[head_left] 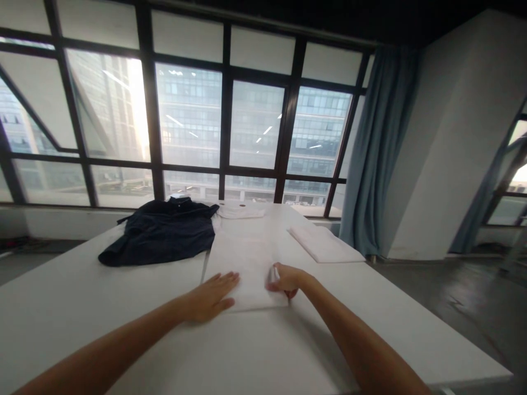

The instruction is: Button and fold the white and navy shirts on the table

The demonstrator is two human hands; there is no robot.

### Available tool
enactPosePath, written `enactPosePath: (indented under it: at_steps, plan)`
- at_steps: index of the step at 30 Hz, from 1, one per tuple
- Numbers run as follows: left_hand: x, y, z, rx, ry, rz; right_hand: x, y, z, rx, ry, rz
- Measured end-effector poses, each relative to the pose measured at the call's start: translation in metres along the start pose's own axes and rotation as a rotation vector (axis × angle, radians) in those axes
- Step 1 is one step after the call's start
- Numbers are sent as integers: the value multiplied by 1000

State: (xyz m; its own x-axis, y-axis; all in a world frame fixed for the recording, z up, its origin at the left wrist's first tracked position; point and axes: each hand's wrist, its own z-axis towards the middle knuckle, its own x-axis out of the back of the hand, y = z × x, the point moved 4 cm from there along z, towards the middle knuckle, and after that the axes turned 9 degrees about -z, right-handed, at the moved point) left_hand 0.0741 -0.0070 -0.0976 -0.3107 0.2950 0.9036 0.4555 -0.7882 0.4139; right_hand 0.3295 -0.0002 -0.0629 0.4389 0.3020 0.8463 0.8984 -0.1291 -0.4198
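A long white cloth (242,252) lies flat on the white table, running away from me towards the window. My left hand (212,297) rests palm down on its near left part, fingers stretched out. At its near right edge, my right hand (285,280) is closed, with its fingers curled around what looks like a bunched bit of the cloth. A greyish, motion-blurred patch shows at those fingertips, so the exact grip is hard to see.
The white table (156,351) carries a dark navy shirt (164,230) at the back left and a folded pale cloth (325,244) at the right. White fabric with dark spots (241,210) lies at the far end. Beyond stand windows and a blue curtain (379,148).
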Motion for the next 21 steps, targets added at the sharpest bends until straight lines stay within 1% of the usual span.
enactPosePath:
  at_steps: [1, 2, 4, 5, 6, 7, 8, 10, 12, 13, 18, 21]
  plan:
    - [-3, -2, -2, -17, 7, 2, -2, -3, -3, -14, 16, -120]
    - [-4, -3, -3, -28, 10, 4, -2, -8, -7, -19, 77, -255]
    - [-4, -4, 1, -28, 0, 2, -3, -25, -12, 20, 297, -478]
    - [-3, -4, 5, -14, 0, 0, -6, -35, -14, 63, 412, -537]
    - [-2, -4, 9, 6, 12, -1, -11, -45, -14, 122, 499, -557]
    - [-1, -4, 14, 30, 33, -1, -18, -53, -12, 189, 544, -548]
    - [0, -3, 18, 57, 57, 2, -27, -59, -10, 258, 545, -526]
    - [-2, -4, 25, 107, 91, 16, -45, -63, -2, 358, 469, -482]
    - [-7, -5, 26, 140, 96, 33, -56, -58, 2, 386, 378, -454]
    - [-9, -6, 24, 151, 100, 41, -59, -53, 3, 387, 348, -443]
    - [-13, -15, 7, 163, 147, 70, -54, -28, -3, 377, 274, -431]
    - [-10, -26, 4, 185, 110, 80, -48, -23, 0, 383, 251, -448]
